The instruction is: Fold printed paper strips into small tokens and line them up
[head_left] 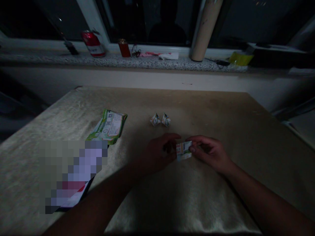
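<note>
I take the wrapper (184, 151) as the centre of the clock, with twelve away from the person. It is small, with printing on it, and it is held above the cloth (211, 206) of the table, between the two hands. The right hand (210, 151), at three o'clock, pinches it near the right edge with the thumb and the forefinger. The left hand (163, 149), at nine o'clock, is in shadow; its fingers are curved and reach the left edge, but I cannot tell whether they grip it.

At eleven o'clock, near the left hand, two folded pieces (166, 120) lie just beside each other on the cloth. At ten o'clock there is a green pouch (112, 126) with a pale label. At eight o'clock a screen (75, 198) lies partly blurred, so I cannot say if it touches the pouch.

Farther away, on the stone sill (150, 62), a red can (93, 44) and a red jar (124, 48) stand towards eleven o'clock, a tall tube (205, 31) at twelve, and something yellow (241, 59) at one.
</note>
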The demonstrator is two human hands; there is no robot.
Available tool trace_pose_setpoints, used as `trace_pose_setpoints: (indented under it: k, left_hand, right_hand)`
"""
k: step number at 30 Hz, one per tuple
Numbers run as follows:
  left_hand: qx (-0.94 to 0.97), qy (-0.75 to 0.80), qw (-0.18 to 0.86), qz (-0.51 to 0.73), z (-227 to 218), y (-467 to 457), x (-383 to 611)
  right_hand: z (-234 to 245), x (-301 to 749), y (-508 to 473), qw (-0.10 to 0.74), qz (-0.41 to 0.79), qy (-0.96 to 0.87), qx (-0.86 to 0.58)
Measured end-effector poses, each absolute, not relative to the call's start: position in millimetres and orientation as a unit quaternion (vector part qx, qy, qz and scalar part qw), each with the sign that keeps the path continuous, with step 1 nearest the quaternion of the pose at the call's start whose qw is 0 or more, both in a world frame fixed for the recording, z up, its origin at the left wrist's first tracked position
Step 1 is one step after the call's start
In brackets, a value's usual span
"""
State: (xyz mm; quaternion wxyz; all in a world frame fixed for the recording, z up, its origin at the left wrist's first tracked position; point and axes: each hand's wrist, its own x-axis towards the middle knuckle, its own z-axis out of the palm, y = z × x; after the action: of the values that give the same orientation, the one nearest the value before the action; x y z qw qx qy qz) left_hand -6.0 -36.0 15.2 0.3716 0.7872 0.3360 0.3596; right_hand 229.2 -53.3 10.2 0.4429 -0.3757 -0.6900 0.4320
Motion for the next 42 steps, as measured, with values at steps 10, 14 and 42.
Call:
trace_pose_setpoints:
  k: [10,14,42]
  left_hand:
    - [0.815,0.315,0.285,0.395,20,-37,-8]
    - [0.781,0.338,0.283,0.442,20,-39,-8]
    - [0.606,0.440,0.466,0.472,23,-49,5]
  right_hand:
    - [10,230,-53,0.470,0.445,-0.670,-0.364]
    - [13,228,-52,0.492,0.351,-0.731,-0.315]
    - [15,214,-57,0.568,0.390,-0.611,-0.389]
